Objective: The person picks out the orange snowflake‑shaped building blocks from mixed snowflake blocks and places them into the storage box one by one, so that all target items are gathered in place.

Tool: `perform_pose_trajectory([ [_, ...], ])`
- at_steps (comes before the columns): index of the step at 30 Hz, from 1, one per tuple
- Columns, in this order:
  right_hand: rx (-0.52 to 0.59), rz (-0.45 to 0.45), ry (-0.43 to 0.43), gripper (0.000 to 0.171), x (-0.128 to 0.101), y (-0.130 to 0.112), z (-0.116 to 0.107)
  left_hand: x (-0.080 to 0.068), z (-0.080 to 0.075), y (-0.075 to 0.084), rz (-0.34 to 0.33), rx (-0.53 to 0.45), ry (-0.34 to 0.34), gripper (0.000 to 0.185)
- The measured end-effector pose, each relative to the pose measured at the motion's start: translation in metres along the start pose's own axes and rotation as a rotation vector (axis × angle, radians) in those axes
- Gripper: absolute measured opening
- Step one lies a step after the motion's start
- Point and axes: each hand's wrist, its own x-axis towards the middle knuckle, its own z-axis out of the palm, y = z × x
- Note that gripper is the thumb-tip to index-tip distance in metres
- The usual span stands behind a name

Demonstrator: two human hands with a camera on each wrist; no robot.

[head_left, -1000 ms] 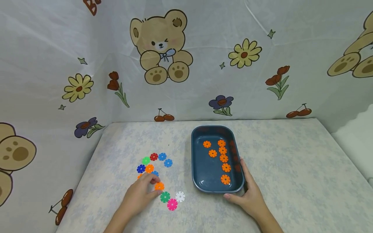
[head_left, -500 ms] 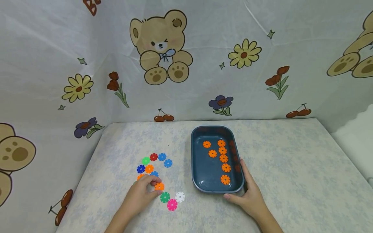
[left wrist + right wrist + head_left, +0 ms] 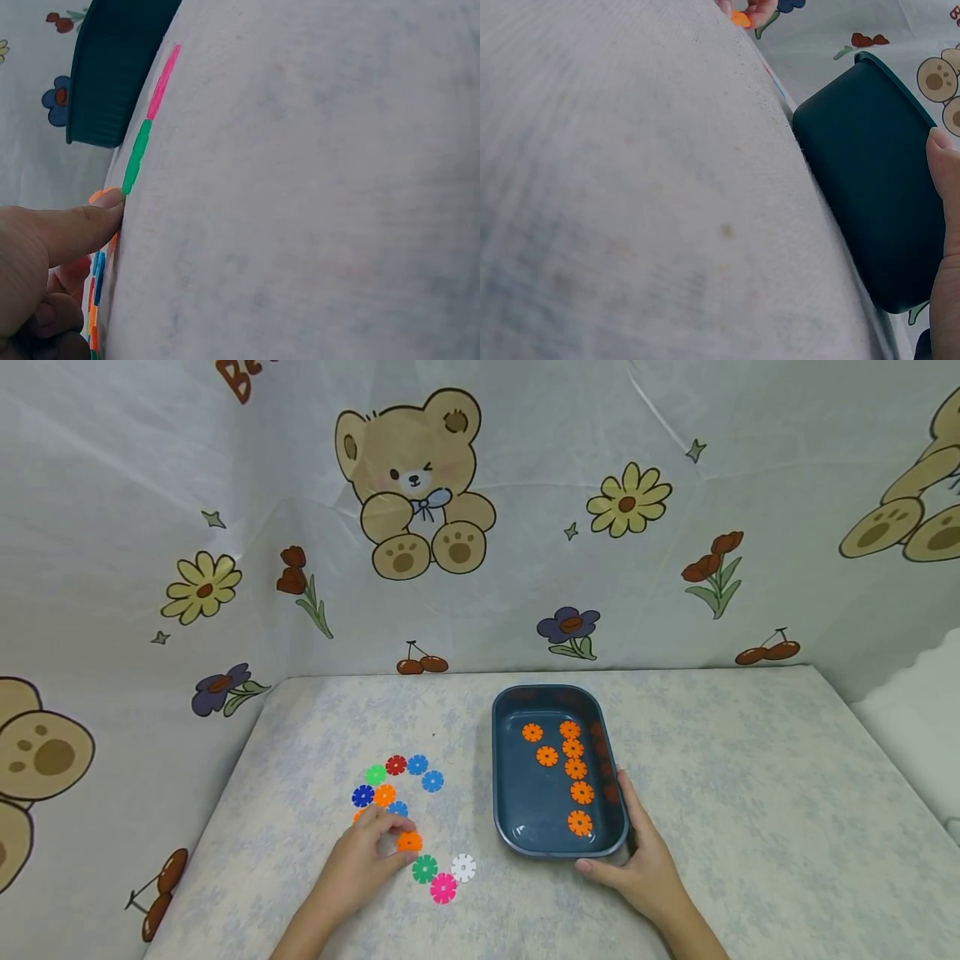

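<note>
In the head view my left hand [image 3: 362, 857] is at the table's left side. It pinches an orange notched plastic disc [image 3: 409, 842] between thumb and fingertips; the right wrist view catches this orange disc [image 3: 740, 19] edge-on. A green disc [image 3: 424, 869], a pink disc [image 3: 443, 888] and a white disc [image 3: 463, 867] lie just right of the thumb. My right hand [image 3: 642, 870] grips the dark blue tray [image 3: 495, 777] at its near right corner, thumb [image 3: 939, 154] at the rim, fingers along the outer wall. Several orange discs [image 3: 576, 769] lie flat inside the tray.
Beyond my left hand lie more discs, among them a red disc [image 3: 396, 765], a light green disc [image 3: 376, 774], a dark blue disc [image 3: 363, 796] and light blue discs [image 3: 432, 781]. A patterned cloth [image 3: 510, 610] hangs behind the table [image 3: 750, 760].
</note>
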Motion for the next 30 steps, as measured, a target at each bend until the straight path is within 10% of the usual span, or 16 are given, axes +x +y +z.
perform_pose_trajectory([
  [8, -0.016, 0.006, 0.004, 0.130, 0.0005, -0.0008, -0.0011, -0.0014, 0.0005, -0.0041, 0.078, 0.142, -0.041, 0.033],
  [30, -0.013, 0.030, -0.003, 0.128, 0.0001, -0.0029, -0.0010, -0.0001, -0.0044, -0.0027, 0.021, 0.063, -0.033, 0.033],
])
